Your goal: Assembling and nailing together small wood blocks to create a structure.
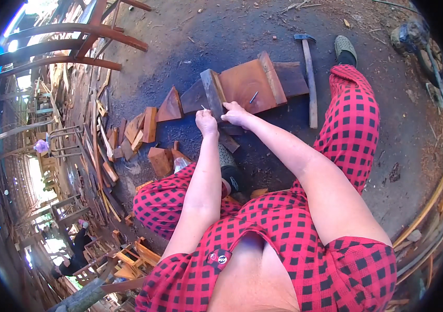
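Note:
A narrow dark wooden block (211, 87) stands across the left edge of a reddish-brown board (247, 83). At the block's near end, my right hand (236, 114) grips it with the thumb and fingers. Just to the left, my left hand (207, 124) is closed in a pinch on a small thin metal piece (204, 107), its tip showing above the fingers. A short dark metal pin (253, 97) lies on the board. Along the board's right side runs a wooden strip (272, 78). The inner fingers of both hands are hidden.
A hammer (310, 83) with a wooden handle lies on the dark ground to the right. Wood offcuts (149, 125) are scattered at left, beside piled strips. A wooden chair frame (89, 36) stands at upper left. Part of a wheeled vehicle (427, 57) shows at upper right.

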`<state>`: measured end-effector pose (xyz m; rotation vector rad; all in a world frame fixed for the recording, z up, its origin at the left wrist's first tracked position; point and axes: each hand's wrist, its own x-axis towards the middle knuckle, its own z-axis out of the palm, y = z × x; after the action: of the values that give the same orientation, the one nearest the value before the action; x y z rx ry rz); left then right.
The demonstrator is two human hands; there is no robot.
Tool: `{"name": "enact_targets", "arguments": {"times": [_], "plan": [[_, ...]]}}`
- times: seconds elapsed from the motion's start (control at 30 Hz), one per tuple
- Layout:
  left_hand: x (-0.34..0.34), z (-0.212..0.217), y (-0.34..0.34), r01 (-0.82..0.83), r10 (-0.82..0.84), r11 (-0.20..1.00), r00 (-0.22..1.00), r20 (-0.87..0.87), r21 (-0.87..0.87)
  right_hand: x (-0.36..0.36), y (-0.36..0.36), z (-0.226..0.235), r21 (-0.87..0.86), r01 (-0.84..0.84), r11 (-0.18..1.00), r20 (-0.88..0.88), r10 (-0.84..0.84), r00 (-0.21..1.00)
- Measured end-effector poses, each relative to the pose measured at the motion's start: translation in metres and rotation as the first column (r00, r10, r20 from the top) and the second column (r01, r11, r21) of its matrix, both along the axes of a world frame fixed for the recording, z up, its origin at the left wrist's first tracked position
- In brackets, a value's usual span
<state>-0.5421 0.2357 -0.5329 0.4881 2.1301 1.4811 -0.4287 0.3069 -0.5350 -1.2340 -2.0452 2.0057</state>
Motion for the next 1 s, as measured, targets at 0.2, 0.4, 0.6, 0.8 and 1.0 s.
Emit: {"name": "enact_targets", "arguments": {"times": [0.2, 0.4, 0.6, 0.8, 1.0], "plan": [[-0.002, 0.000, 0.000, 0.026, -0.033, 0.997, 0.995, -0.093, -0.070, -0.003, -0.005, 0.000, 0.043, -0.003, 0.999, 0.024, 0.002, 1.000], [0.001, 0.007, 0.006, 0.020, -0.026, 0.995, 0.997, -0.073, -0.093, 0.001, -0.008, 0.002, 0.077, 0.093, 0.993, -0.016, -0.092, 0.996], [-0.025, 0.009, 0.014, -0.121, 0.122, 0.993, 0.988, -0.093, 0.017, 0.001, -0.004, 0.012, 0.088, 0.093, 0.992, -0.039, -0.089, 0.995], [-0.001, 0.075, 0.033, -0.187, 0.183, 0.981, 0.980, 0.075, 0.052, 0.022, 0.025, 0.024, 0.259, 0.396, 0.881, -0.308, -0.314, 0.898], [0.030, 0.077, 0.024, -0.096, 0.115, 0.993, 0.700, 0.705, -0.067, 0.038, 0.028, 0.069, 0.322, 0.287, 0.902, -0.396, -0.147, 0.907]]}}
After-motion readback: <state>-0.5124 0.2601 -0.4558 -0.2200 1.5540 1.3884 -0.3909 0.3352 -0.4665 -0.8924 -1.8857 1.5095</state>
